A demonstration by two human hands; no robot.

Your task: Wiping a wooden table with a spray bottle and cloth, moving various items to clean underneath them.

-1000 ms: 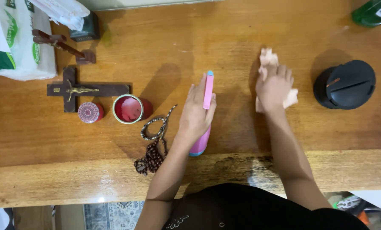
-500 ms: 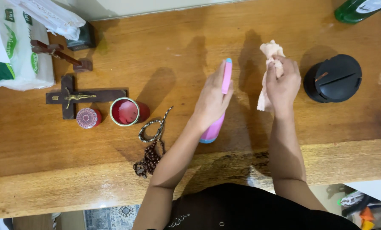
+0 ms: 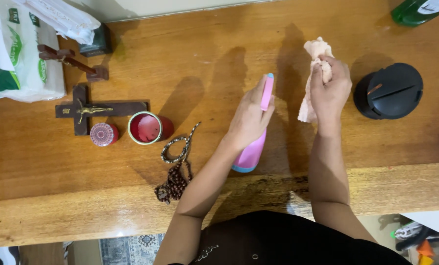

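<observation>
Left hand grasps a pink spray bottle, fingers wrapped round the neck, nozzle end toward 12 o'clock, base toward 6. Bottle appears lifted off the table; contact with the wood cannot be confirmed.

Right hand is clenched on a crumpled pale cloth. Cloth bunches above the fist and hangs below it at the fist's 8 o'clock. Cloth sits at 3 o'clock from the bottle, near but apart.

Surroundings: black round container at 3 o'clock of the right hand, near, not touching. Beads at 8 o'clock of the left hand, trailing to the front edge. Red cup and small red lid side by side at 9 o'clock. Flat crucifix just beyond them; standing cross and white packet at far 10 o'clock. Green bottle at the 1 o'clock corner.

Judgement: step in hand reads as spray-and-wipe of the table, with both tools held ready over the bare centre. Next move would call for aiming the nozzle at open wood, clear of the beads and the container, then laying the cloth flat on it.
</observation>
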